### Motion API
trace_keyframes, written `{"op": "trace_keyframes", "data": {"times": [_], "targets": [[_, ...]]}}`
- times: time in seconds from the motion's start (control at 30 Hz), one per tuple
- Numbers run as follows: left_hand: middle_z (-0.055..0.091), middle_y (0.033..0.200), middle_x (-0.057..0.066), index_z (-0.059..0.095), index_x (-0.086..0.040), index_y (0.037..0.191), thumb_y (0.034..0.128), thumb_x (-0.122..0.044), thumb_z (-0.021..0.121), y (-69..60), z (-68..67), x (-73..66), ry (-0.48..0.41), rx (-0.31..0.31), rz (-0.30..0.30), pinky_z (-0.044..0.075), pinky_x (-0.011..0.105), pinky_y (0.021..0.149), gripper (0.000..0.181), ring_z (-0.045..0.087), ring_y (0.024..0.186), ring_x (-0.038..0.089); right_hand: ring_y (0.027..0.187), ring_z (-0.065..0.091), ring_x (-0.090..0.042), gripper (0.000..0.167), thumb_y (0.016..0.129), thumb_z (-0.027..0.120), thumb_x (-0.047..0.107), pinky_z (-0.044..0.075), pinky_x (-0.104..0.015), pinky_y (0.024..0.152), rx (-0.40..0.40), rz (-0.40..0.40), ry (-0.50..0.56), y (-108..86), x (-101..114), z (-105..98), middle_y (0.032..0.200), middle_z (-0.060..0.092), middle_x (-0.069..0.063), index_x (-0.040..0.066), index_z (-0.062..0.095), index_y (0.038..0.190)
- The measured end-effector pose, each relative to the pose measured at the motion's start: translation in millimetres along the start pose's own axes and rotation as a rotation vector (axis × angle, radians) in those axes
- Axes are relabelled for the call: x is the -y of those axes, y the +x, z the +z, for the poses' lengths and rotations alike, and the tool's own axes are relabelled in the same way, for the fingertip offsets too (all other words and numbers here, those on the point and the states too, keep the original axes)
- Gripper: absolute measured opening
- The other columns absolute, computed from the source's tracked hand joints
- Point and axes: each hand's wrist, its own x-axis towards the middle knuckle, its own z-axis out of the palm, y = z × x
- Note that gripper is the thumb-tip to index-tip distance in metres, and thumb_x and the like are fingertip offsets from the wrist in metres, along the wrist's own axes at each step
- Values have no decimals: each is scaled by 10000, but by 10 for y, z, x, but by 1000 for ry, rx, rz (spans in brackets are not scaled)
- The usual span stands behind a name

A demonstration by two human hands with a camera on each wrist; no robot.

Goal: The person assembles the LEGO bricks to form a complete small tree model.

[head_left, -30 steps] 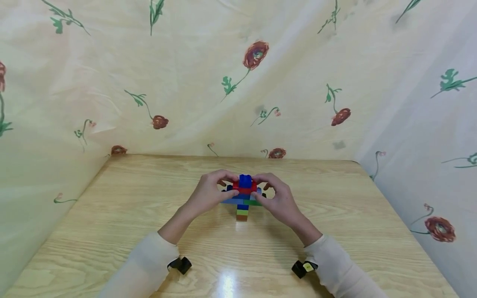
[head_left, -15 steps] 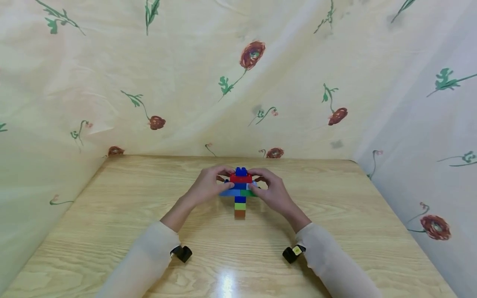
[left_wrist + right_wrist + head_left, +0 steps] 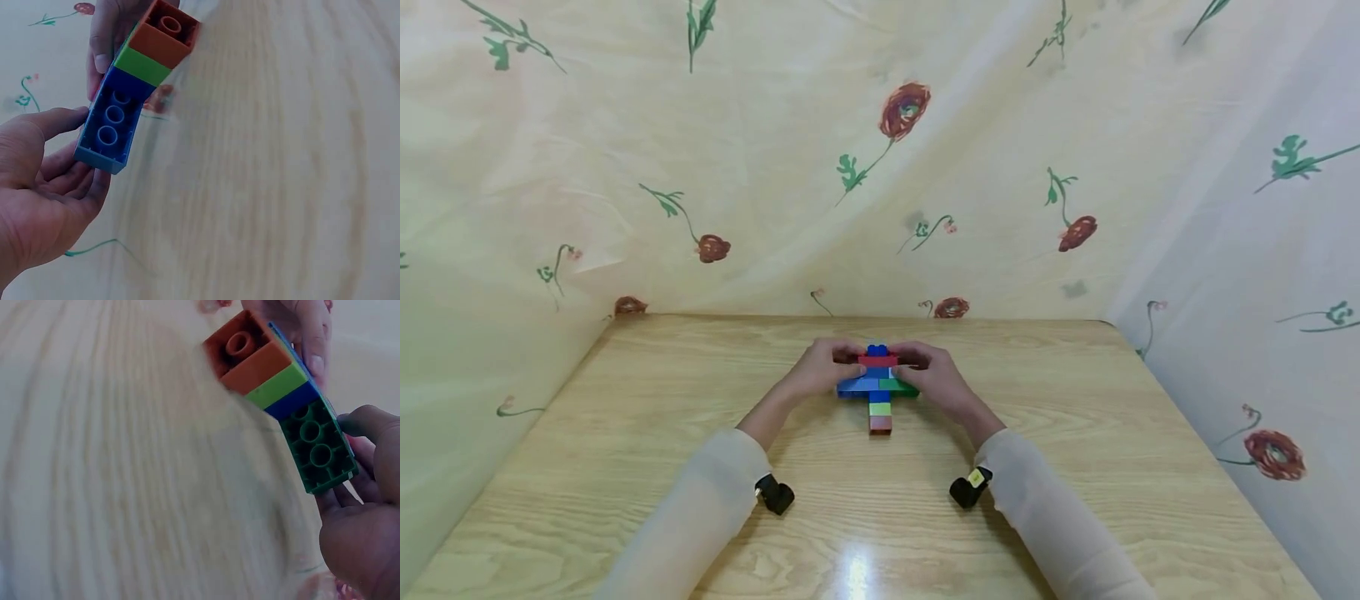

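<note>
Both hands hold a toy-brick figure between them, over the far middle of the table in the head view. My left hand (image 3: 820, 367) grips its left side, thumb on the near face and fingers behind. On the other side my right hand (image 3: 936, 375) grips it in the same way. From the top come a blue brick (image 3: 877, 350), a red brick (image 3: 877, 362), light blue (image 3: 857, 385) and green (image 3: 898, 386) arms, then a lime brick (image 3: 880, 409) and an orange brick (image 3: 880, 423). The figure is tilted, its hollow underside showing in both wrist views. Fingers hide parts of its upper sides.
The wood-grain table (image 3: 865, 508) spreads around the hands. A flower-printed cloth (image 3: 790, 167) hangs behind it and at both sides. Small black cameras (image 3: 775, 495) sit at the wrists.
The figure has tipped back, its top going away from me, so the hollow bottom of the orange brick now shows. The hands have moved with it, and the forearms have drawn closer together.
</note>
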Motion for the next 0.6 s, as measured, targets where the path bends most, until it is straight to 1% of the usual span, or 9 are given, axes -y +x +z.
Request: {"op": "trace_keyframes", "data": {"times": [0.1, 0.2, 0.33, 0.6], "targets": [[705, 1266, 145, 674, -44, 1324, 996, -172, 684, 12, 18, 51, -8, 17, -24, 549, 316, 943, 352, 653, 1108, 219, 1231, 607, -268, 351, 998, 671, 137, 506, -417, 1062, 22, 20, -5, 23, -34, 3, 1377, 658, -95, 167, 677, 1348], [705, 1254, 142, 669, -46, 1332, 997, -175, 679, 21, 29, 77, -10, 40, -49, 542, 304, 931, 359, 653, 1098, 215, 1231, 609, -255, 336, 996, 676, 137, 495, -422, 1080, 37, 33, -30, 40, -62, 0, 1374, 663, -97, 143, 686, 1332], [701, 1255, 140, 661, -43, 1341, 1001, -183, 668, 32, 23, 93, 2, 63, -55, 536, 317, 949, 368, 646, 1110, 221, 1237, 601, -255, 326, 994, 681, 139, 469, -457, 1115, 44, 45, -56, 46, -64, -6, 1370, 665, -90, 140, 692, 1320], [690, 1286, 130, 654, -61, 1354, 1008, -194, 665, 28, 17, 94, 16, 62, -63, 533, 370, 1006, 370, 636, 1164, 245, 1267, 598, -265, 332, 1003, 672, 148, 458, -478, 1134, 54, 37, -67, 50, -61, -14, 1389, 658, -91, 144, 687, 1334]]}}
